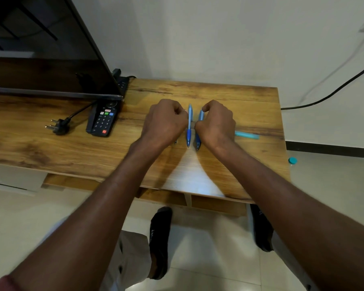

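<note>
Two blue pens lie side by side on the wooden table [219,95], tips toward me. The middle blue pen [189,122] sits between my hands. My right hand [218,122] curls its fingers and thumb round the right blue pen [198,141], covering most of its barrel. My left hand [164,122] is curled over a third pen [175,141]; only that pen's tip shows below the hand. A teal pen [247,135] lies flat just right of my right hand.
A black remote [102,120] and a loose power plug [58,127] lie to the left, under the edge of a TV screen [51,59]. A power strip [122,82] sits at the back. A teal cap [292,160] is on the floor. My feet are under the table.
</note>
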### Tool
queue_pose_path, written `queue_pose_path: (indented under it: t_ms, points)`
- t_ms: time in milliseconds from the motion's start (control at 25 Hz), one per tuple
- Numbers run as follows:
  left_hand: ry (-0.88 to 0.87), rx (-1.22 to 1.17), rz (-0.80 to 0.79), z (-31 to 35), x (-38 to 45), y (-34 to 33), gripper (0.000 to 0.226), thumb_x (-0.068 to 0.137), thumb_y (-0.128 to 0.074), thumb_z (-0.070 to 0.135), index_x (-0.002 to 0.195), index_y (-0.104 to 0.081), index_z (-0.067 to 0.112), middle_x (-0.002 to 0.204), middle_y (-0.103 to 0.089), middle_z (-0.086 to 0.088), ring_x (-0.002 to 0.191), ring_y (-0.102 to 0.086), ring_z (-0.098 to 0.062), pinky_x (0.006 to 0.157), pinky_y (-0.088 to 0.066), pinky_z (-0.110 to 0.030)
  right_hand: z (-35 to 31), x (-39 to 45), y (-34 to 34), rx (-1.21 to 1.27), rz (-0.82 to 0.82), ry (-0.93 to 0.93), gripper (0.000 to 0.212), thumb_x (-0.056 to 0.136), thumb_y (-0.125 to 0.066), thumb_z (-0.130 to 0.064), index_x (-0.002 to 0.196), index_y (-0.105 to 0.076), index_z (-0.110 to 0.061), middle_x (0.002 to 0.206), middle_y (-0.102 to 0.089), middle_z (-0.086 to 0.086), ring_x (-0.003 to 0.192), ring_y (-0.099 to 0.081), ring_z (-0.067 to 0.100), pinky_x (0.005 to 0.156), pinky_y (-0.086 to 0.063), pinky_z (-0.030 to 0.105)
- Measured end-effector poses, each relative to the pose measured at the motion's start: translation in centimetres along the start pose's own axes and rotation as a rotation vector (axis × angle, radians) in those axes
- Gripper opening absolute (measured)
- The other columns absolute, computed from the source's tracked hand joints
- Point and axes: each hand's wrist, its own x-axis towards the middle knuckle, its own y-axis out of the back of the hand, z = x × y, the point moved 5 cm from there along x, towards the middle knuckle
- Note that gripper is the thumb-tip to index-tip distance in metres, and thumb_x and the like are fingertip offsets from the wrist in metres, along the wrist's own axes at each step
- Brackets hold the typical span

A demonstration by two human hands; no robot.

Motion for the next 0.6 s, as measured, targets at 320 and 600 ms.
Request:
queue_pose_path:
  t_ms: [320, 600]
  points:
    - [-0.154, 0.045, 0.008, 0.8, -0.5, -0.6, 0.021, 0.100, -0.063, 0.029, 0.089, -0.076, 0.015, 0.074, -0.070, 0.008, 0.070, -0.066, -0.009, 0.064, -0.057, -0.036, 2.6, -0.2, 6.9, -0.176, 0.002, 0.116, 0.026, 0.093, -0.063, -0.004, 0.104, -0.080, -0.020, 0.105, -0.078, 0.002, 0.098, -0.071, 0.025, 0.081, -0.058, 0.039]
    - [-0.276, 0.055, -0.106, 3.7, -1.9, -3.3, 0.016, 0.098, -0.065, 0.026, 0.091, -0.076, 0.018, 0.074, -0.070, 0.008, 0.074, -0.067, -0.013, 0.070, -0.053, -0.033, 6.8, -0.2, 8.4, -0.418, -0.174, 0.184, 0.023, 0.095, -0.074, -0.015, 0.118, -0.077, -0.017, 0.111, -0.074, 0.006, 0.098, -0.068, 0.025, 0.079, -0.056, 0.036]
